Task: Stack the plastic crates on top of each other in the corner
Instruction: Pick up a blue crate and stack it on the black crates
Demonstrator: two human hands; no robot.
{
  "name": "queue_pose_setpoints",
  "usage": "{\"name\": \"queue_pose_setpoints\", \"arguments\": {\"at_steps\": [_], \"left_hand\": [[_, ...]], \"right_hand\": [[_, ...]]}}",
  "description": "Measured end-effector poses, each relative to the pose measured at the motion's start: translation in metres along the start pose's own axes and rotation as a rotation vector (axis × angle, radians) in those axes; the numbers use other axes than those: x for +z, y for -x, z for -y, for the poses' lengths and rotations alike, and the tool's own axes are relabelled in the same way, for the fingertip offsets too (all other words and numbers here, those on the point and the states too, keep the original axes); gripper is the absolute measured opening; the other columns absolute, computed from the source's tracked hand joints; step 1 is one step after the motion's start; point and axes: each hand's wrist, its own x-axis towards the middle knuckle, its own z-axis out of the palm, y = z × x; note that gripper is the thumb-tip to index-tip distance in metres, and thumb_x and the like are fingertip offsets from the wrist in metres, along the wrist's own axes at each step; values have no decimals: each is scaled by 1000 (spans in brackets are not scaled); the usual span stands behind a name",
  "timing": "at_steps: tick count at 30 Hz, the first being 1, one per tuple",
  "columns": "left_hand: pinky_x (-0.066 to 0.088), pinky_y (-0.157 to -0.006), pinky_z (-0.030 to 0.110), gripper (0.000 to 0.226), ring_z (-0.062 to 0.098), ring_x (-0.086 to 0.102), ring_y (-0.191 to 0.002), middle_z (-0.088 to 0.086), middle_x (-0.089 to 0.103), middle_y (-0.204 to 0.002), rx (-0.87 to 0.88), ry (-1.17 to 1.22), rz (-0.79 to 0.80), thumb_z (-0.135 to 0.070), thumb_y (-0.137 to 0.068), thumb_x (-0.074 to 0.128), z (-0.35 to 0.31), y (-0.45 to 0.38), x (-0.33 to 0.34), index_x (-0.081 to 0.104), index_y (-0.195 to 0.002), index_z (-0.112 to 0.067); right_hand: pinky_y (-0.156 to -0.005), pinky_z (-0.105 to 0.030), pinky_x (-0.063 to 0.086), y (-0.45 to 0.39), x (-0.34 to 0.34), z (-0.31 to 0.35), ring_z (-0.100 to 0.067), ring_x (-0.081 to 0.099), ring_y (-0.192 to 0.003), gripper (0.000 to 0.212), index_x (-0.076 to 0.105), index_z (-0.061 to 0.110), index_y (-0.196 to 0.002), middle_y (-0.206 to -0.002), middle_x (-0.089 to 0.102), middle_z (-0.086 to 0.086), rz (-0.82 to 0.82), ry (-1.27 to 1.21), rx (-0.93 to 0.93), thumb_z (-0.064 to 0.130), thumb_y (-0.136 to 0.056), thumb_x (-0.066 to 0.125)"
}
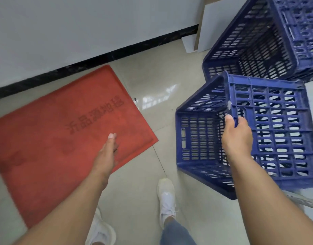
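right hand grips the rim of a blue plastic crate, carrying it tilted above the tiled floor. left hand hangs loose and empty over the red mat. next, it must be levelled and lowered onto the crate stack ahead.

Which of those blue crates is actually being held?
The nearer blue crate, tilted, its rim gripped by the right hand. The farther crates by the wall are untouched.
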Motion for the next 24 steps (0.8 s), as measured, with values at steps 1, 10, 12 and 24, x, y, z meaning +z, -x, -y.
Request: {"name": "queue_pose_setpoints", "arguments": {"at_steps": [1,10,12,24], "left_hand": [[37,-91,35,51,16,45,-127,7,46,-144,-9,15,-3,-53,-96,25,3,-2,-9,40,-140,-32],[36,-97,39,51,18,41,-133,6,44,-146,-39,58,-33,-51,-97,26,23,-10,-88,38,-142,-29],[36,-99,40,51,18,41,-133,6,43,-146,-37,52,-39,-49,-98,26,25,-12,-103,37,-143,-28],[25,-111,40,58,29,31,-140,11,28,-156,-166,-36,-341,-47,-99,27,22,-39,-226,24,-150,-18]], "right_hand": [[-75,-38,33,4,4,4,-36,53,-105,43,51,13,-110,-115,59,-18,-5,-7,0,49,-97,32],[-74,-39,33,64,10,60,-38,53,-103,54,54,4,-121,-119,59,-20,-20,109,-155,47,-97,32],[-74,-37,31,74,3,77,-37,53,-101,52,56,2,-114,-116,59,-22,-10,112,-196,45,-98,32],[-31,-11,27,141,-1,165,-4,32,-27,62,62,30,-79,-43,40,7,439,-375,-55,87,-57,52]]}}
